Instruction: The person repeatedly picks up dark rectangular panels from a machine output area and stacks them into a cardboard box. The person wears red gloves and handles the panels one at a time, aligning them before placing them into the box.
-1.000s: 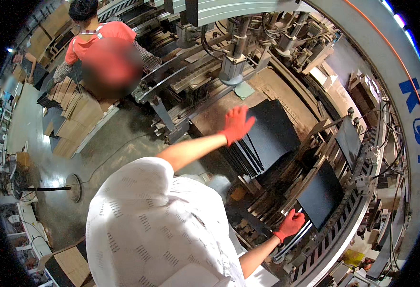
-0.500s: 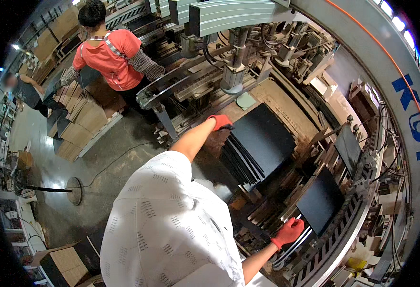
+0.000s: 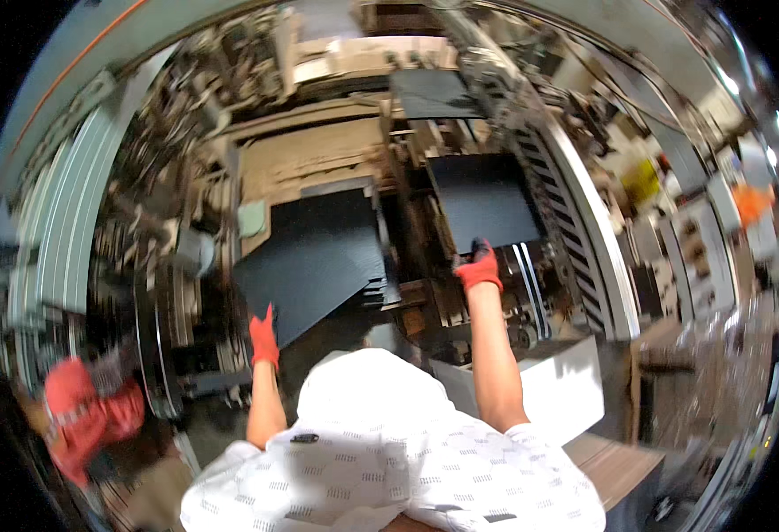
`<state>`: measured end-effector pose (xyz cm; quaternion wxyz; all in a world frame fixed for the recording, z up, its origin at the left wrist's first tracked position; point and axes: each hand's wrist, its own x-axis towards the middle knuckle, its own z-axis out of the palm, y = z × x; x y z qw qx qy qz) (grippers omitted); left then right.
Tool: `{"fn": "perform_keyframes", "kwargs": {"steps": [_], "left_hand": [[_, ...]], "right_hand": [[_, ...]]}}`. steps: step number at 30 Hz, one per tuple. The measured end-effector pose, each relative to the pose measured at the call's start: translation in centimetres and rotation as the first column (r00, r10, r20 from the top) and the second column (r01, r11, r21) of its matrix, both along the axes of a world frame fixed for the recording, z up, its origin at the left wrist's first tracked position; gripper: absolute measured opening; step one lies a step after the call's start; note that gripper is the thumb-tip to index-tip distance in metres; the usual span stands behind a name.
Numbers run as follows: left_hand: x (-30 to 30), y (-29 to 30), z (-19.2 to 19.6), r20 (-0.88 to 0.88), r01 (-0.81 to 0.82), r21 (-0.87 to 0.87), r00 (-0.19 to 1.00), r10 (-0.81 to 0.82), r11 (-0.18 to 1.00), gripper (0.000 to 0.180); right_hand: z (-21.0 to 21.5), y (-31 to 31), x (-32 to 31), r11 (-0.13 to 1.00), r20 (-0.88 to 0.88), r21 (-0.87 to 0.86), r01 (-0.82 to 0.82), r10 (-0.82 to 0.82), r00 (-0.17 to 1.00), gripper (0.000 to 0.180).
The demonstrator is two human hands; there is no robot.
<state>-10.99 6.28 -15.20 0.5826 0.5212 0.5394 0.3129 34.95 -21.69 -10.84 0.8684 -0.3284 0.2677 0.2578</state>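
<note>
Both my hands wear red gloves. My left hand (image 3: 264, 337) grips the near corner of a stack of black sheets (image 3: 314, 262) that lies tilted in the machine bed. My right hand (image 3: 479, 266) rests on the near edge of a second black sheet (image 3: 482, 204), which lies flat between rails to the right. Whether those fingers close around that edge is hard to tell. A third black sheet (image 3: 434, 93) lies farther back.
A brown board bed (image 3: 318, 160) lies behind the stack. Metal rails (image 3: 575, 230) run along the right. A white box (image 3: 540, 390) sits near my right elbow. A person in a red top (image 3: 83, 412) stands at the lower left.
The view has swung round, so the machine now lies straight ahead. My left hand has moved from the top of the black stack to its near corner. My right hand stays on the second sheet's edge.
</note>
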Motion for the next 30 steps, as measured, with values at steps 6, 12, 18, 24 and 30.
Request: {"fn": "perform_keyframes", "kwargs": {"steps": [6, 12, 18, 24, 30], "left_hand": [[1.3, 0.7, 3.9, 0.245, 0.159, -0.19, 0.963, -0.11, 0.969, 0.033], [11.8, -1.4, 13.4, 0.376, 0.467, -0.146, 0.842, -0.387, 0.872, 0.028], [26.1, -7.0, 13.9, 0.475, 0.642, -0.078, 0.696, -0.538, 0.762, 0.024], [37.6, -15.0, 9.8, 0.455, 0.472, -0.082, 0.801, -0.388, 0.878, 0.027], [44.2, -17.8, 4.7, 0.54, 0.337, -0.102, 0.809, -0.232, 0.936, 0.028]], "right_hand": [[5.4, -1.3, -3.8, 0.997, 0.328, 0.001, -0.083, 0.078, 0.941, 0.039], [9.8, -11.5, -15.5, 0.772, 0.672, -0.602, 0.205, 0.35, 0.653, 0.041], [10.9, -23.0, -30.7, 0.887, 0.424, -0.368, 0.278, -0.106, 0.899, 0.041], [8.6, -30.7, -42.5, 0.71, 0.385, -0.541, 0.451, -0.268, 0.883, 0.052], [5.4, -30.9, -50.0, 0.079, 0.463, -0.882, 0.465, -0.045, 0.885, 0.053]]}}
